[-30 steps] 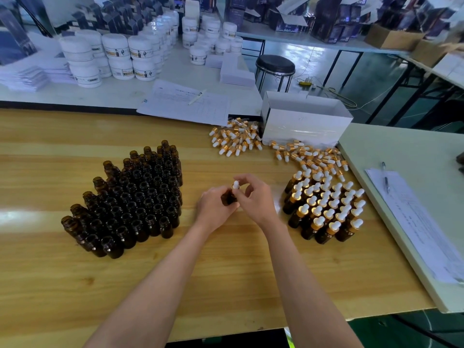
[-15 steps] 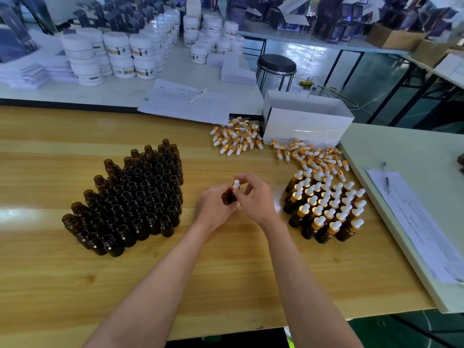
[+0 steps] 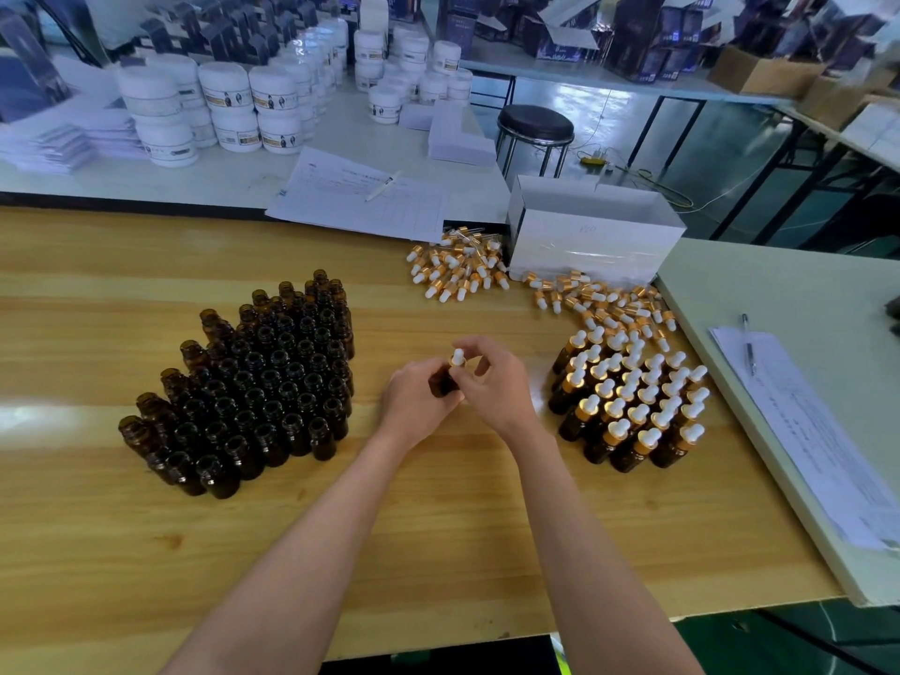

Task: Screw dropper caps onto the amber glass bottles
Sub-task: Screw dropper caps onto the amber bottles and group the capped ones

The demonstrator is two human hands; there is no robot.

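While the left hand [image 3: 419, 399] wraps the amber bottle [image 3: 442, 382] round its body, the right hand [image 3: 496, 387] pinches the dropper cap [image 3: 458, 357] at its gold collar, w/ the white bulb poking up btw the fingers [image 3: 479, 345]. Both grips are closed, one on each part. The bottle is roughly mid-table on the wooden table [image 3: 341, 528]; can't tell if its base touches the wood.

Vs a sec ago, v. little shifts. The hands keep the same spot and the cap sits at the same height on the neck. Only the right fingers look re-set a touch round the collar. That reads as mid-twist, thread prob. near run down. No gap shows under the collar, tho it's too small to be sure.

At 9 o'clock from the hands, the open bottles [image 3: 263, 382] stand upright, packed touching. At 3 o'clock stands the capped group [image 3: 633, 397], likewise upright. From 12 to 2 o'clock the loose caps [image 3: 458, 270] lie in two heaps, the right one against the white box [image 3: 594, 241]. None of these groups has changed.

The open block looks bigger than the capped one, so the job is prob. under half done. Next, likely: a last snug turn, then park this bottle w/ the group at 3.
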